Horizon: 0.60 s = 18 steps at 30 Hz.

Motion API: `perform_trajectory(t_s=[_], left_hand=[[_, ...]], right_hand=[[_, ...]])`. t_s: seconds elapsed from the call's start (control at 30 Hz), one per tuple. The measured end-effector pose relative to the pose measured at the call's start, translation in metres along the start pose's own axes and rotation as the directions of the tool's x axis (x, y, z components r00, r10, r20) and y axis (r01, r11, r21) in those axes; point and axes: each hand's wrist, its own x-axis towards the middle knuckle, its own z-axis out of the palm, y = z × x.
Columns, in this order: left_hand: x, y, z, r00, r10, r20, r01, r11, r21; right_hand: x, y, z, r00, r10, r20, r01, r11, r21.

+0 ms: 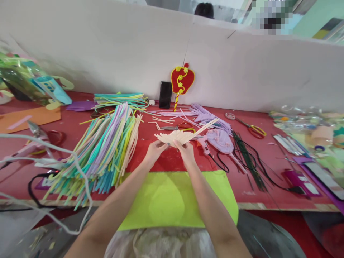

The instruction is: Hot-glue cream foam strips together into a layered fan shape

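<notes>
Cream pipe cleaners, gathered side by side into a fan-like piece, are held up between my two hands above the red table. My left hand pinches the lower left edge of the piece. At its lower right, my right hand pinches it, and a few longer cream strands stick out up and to the right. Just behind the piece lie scissors with red and yellow handles. A pink glue gun rests right of my right hand, beside a lilac pipe-cleaner piece.
A large bundle of coloured pipe cleaners lies left. At the back, a black phone and a red fan ornament lean on the white partition. A yellow-green sheet covers the front edge. Dark green wires and more scissors lie right.
</notes>
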Motion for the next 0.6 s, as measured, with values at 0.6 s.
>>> perform_trajectory(t_s=[0.6], left_hand=[[0.0018, 0.0006, -0.0047, 0.999, 0.026, -0.047, -0.029, 0.998, -0.062]], right_hand=[[-0.0061, -0.0038, 0.0028, 0.998, -0.037, 0.051, 0.043, 0.993, -0.114]])
